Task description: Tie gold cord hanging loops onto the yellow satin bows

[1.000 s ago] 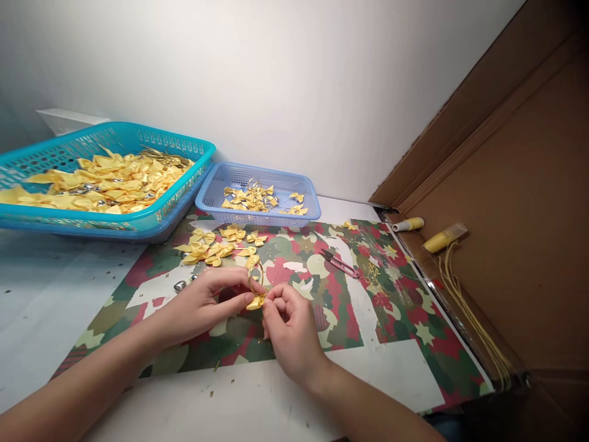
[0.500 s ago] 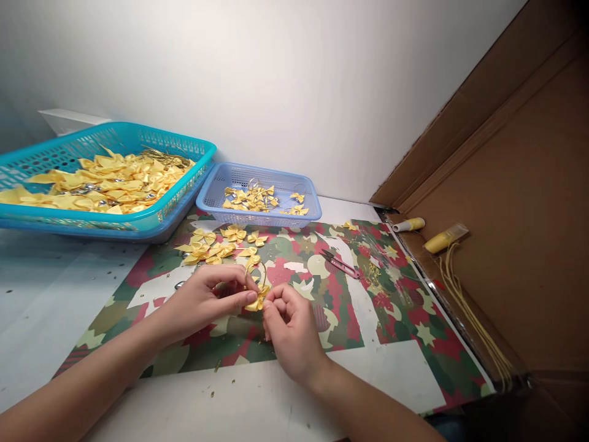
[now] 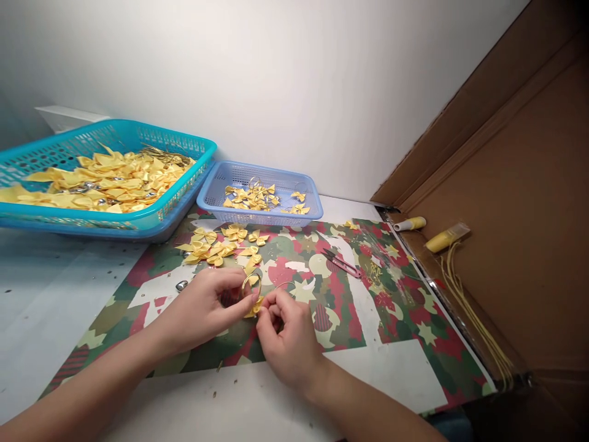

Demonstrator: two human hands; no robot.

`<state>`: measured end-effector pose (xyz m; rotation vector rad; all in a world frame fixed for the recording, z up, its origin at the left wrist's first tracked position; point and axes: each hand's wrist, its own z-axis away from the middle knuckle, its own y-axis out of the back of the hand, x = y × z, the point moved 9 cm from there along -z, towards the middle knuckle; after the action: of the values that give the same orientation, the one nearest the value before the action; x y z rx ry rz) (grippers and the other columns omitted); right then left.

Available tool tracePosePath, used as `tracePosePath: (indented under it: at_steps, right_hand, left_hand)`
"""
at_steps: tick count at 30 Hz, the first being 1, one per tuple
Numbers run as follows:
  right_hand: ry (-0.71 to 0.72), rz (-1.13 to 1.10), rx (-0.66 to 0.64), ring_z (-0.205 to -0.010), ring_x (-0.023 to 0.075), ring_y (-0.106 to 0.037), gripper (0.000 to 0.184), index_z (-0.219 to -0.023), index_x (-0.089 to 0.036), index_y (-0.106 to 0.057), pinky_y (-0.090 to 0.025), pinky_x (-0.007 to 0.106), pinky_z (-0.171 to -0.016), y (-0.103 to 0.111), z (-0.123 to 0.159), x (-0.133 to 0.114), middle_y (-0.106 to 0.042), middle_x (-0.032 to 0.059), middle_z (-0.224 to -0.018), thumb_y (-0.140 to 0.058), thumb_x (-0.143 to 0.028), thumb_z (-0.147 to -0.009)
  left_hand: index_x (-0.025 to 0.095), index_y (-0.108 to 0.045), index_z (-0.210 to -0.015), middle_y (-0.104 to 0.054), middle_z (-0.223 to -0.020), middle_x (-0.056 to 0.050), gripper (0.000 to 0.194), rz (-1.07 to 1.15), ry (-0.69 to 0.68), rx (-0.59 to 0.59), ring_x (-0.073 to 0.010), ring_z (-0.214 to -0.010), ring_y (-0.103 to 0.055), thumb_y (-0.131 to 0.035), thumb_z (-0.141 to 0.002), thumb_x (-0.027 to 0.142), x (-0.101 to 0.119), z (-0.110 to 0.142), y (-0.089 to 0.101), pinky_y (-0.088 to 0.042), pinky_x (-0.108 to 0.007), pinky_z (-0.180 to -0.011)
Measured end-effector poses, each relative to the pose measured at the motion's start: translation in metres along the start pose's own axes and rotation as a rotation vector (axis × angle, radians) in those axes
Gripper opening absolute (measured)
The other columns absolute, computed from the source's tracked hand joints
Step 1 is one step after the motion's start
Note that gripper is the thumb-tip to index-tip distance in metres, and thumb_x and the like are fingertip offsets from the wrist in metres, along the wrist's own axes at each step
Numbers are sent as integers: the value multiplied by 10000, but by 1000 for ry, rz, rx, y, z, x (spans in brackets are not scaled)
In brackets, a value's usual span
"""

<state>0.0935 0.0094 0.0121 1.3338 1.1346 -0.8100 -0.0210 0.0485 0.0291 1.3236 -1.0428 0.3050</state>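
Observation:
Between my hands is a yellow ribbon bow (image 3: 254, 309), partly covered by my fingers. A loop of gold cord (image 3: 251, 283) stands up from it. My left hand (image 3: 216, 304) pinches the bow from the left with thumb and fingertips. My right hand (image 3: 288, 328) is closed at the bow's right side, its fingertips pressed together on what looks like the cord. A thin loose strand (image 3: 286, 284) arcs up beside the right fingers. Just beyond my hands lies a cluster of yellow bows (image 3: 216, 248) on the patterned paper. A small silver heart-shaped piece (image 3: 181, 285) sits left of my left hand.
A turquoise basket (image 3: 184, 196) heaped with yellow bows stands at the left. Next to it is a smaller blue basket (image 3: 257, 218) with several bows. Pink thread snips (image 3: 343, 264) lie on the patterned paper (image 3: 340, 325). Yellow cords (image 3: 464, 319) hang along the cardboard wall (image 3: 519, 215).
My hands have shifted slightly left with the bow. The gold loop now sits tighter near my left fingertips, and a loose strand shows above my right hand.

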Motion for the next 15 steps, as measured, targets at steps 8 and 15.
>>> tracePosePath:
  at_steps: [8,15]
  right_hand:
    - [-18,16,-7,-437,90,-313,133,-715,-230,-419,-236,239,-469,-1,-1,3,-332,-92,-505,-480,-181,-822]
    - [-46,-45,44,-436,87,-297,119,-716,-229,-416,-234,235,-463,6,-1,3,-341,-98,-491,-471,-174,-807]
  left_hand:
    - [187,-506,-542,-420,-543,30,360,204,208,-91,-114,-522,-353,-607,-784,433,-22,0,-11,-274,-232,-470]
    - [175,-601,-606,-478,-572,13,452,338,310,-85,-111,-512,-363,-579,-825,571,-33,2,-13,-278,-229,-462]
